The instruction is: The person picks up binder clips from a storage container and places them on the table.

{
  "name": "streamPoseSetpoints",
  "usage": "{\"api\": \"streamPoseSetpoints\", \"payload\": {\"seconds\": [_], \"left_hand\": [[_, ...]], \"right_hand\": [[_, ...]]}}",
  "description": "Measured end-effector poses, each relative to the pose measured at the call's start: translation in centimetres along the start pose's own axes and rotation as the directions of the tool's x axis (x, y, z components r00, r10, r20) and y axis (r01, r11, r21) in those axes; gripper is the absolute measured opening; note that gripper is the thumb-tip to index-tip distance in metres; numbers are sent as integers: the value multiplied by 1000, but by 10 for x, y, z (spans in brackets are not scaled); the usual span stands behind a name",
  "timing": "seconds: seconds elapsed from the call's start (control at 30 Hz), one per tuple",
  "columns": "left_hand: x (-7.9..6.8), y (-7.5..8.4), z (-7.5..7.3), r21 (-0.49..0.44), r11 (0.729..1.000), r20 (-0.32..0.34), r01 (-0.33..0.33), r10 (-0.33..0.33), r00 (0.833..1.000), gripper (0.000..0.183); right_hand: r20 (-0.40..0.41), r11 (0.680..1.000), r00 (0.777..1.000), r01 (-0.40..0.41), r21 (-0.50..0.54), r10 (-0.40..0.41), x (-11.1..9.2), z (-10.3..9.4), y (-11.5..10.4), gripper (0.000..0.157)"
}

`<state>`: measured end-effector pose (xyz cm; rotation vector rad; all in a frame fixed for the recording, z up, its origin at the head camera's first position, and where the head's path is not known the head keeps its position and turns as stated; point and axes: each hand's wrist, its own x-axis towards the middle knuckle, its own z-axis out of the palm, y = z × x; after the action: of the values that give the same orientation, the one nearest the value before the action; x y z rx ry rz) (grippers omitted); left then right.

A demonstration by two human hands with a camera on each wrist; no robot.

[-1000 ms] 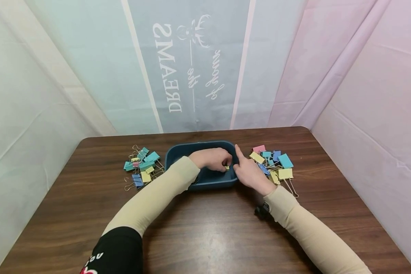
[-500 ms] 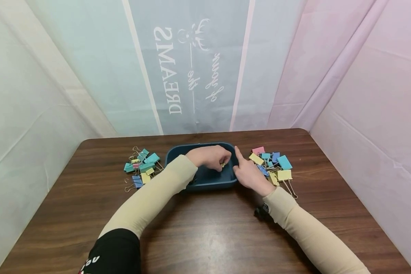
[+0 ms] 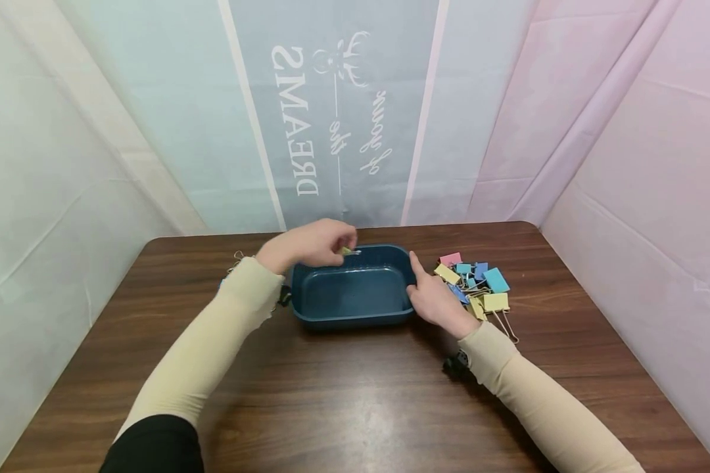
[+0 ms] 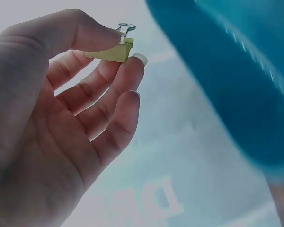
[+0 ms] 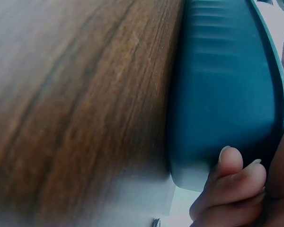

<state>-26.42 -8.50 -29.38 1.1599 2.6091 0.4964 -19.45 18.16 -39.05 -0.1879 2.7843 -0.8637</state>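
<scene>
My left hand point(image 3: 313, 243) is raised over the far left rim of a dark blue plastic bin point(image 3: 355, 322). Between thumb and fingertips it pinches a small yellow binder clip point(image 4: 112, 53), whose silver wire handle sticks out past the thumb. At the bin's right end, my right hand point(image 3: 436, 301) grips the rim. Its index finger lies straight along the edge, while the other fingers point(image 5: 232, 189) are curled against the outer wall in the right wrist view. The inside of the bin shows a bare floor.
Right of the bin lies a pile of pink, yellow, blue and teal binder clips point(image 3: 496, 302). Another pile on the left is mostly hidden behind the left forearm point(image 3: 213, 341). Brown wood tabletop point(image 3: 349, 401) stretches in front; a printed curtain point(image 3: 343, 131) hangs behind.
My left hand has come up out of the bin and moved left and back with the yellow clip, its forearm now covering the left pile. The right hand stays at the rim.
</scene>
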Motion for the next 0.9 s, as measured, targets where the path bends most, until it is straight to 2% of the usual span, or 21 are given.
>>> {"api": "streamPoseSetpoints", "payload": {"seconds": [0.2, 0.33, 0.47, 0.57, 0.67, 0.9], "left_hand": [[-54, -31, -14, -19, 996, -67, 92, -93, 993, 22], [-87, -55, -10, -37, 986, -86, 163, -165, 982, 22], [-111, -76, -1, -67, 965, -52, 252, -256, 965, 23], [-123, -87, 7, -100, 946, -4, 307, -309, 951, 25], [-130, -96, 12, -116, 933, 15, 339, -340, 940, 28], [-132, -108, 18, -113, 929, -19, 351, -355, 935, 35]], "right_hand": [[-6, 1000, 1000, 2, 13, -2, 1, 1, 2, 74], [-1, 1000, 1000, 4, 12, -4, 1, 1, 3, 74], [-5, 1000, 1000, 9, 19, -8, 1, 1, 3, 73], [-1, 1000, 1000, 9, 21, -9, 1, 2, 2, 73], [3, 1000, 1000, 15, 21, -15, 1, 3, 2, 74], [-20, 1000, 999, 28, 12, -28, 3, 2, 4, 75]]}}
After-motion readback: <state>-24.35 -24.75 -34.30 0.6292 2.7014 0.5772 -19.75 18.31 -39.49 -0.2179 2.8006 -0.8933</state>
